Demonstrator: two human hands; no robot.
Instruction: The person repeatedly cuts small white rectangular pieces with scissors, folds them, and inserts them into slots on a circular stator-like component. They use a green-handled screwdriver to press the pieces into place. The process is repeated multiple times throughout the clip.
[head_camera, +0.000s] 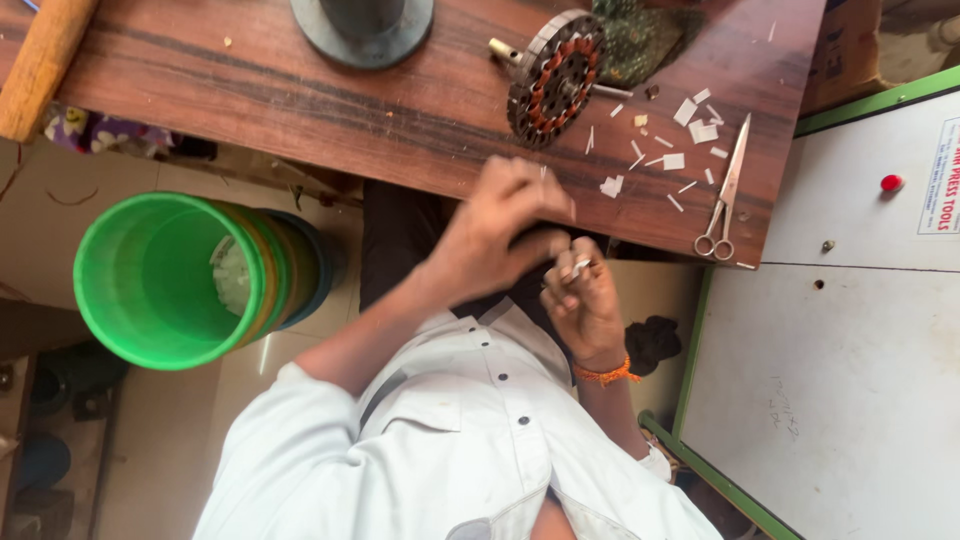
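My left hand (505, 228) and my right hand (583, 303) meet just below the front edge of the wooden workbench (300, 100). Both pinch a small white paper strip (580, 266) between their fingertips. An orange thread band circles my right wrist. On the bench above lies a round motor stator (553, 77) with copper windings, tilted on its shaft. Cut white paper bits (690, 130) are scattered to its right, next to steel scissors (726, 195) near the bench corner.
A stack of buckets, green outermost (160, 285), stands on the floor at left. A grey round metal base (362, 30) and a wooden handle (40, 65) rest on the bench. A white cabinet top (850, 350) with a red button (891, 183) is at right.
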